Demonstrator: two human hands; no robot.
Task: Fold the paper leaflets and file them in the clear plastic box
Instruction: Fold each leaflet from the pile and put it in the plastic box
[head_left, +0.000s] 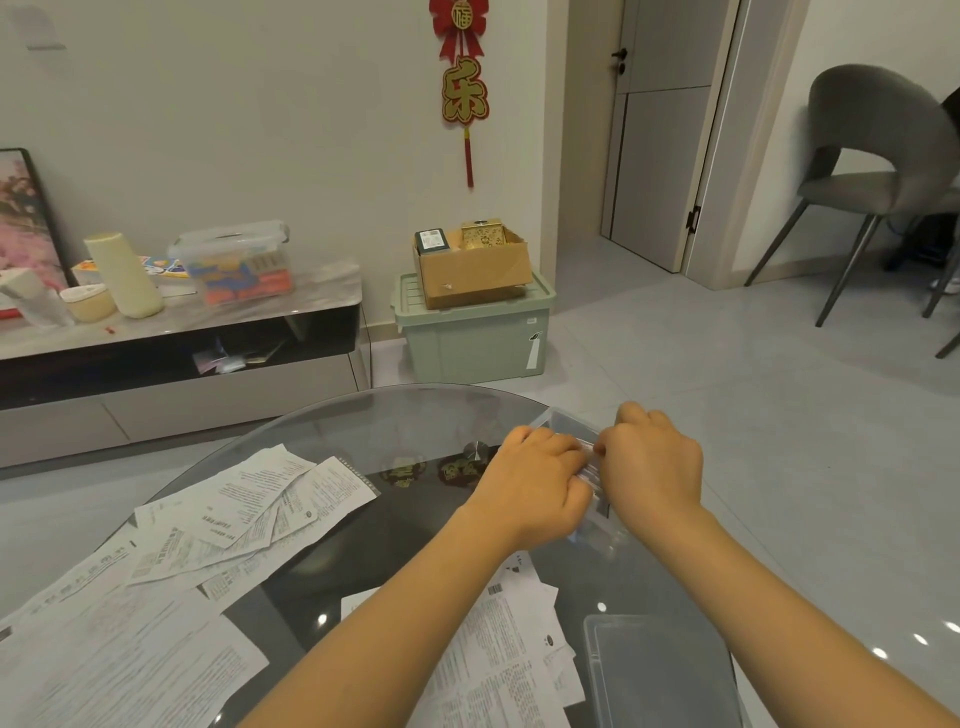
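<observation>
Both hands, the left hand (540, 478) and right hand (649, 467), are curled over the clear box (571, 423) at the table's far edge, apparently pinching something into it, while unfolded leaflets (249, 509) lie left of them and the lid (660, 670) sits near the right forearm, so most remains to be done.

I see a white wall (260, 104); left of its red ornament (464, 78) a low cabinet (182, 364), right a door (665, 130), grey chair (872, 156).
</observation>
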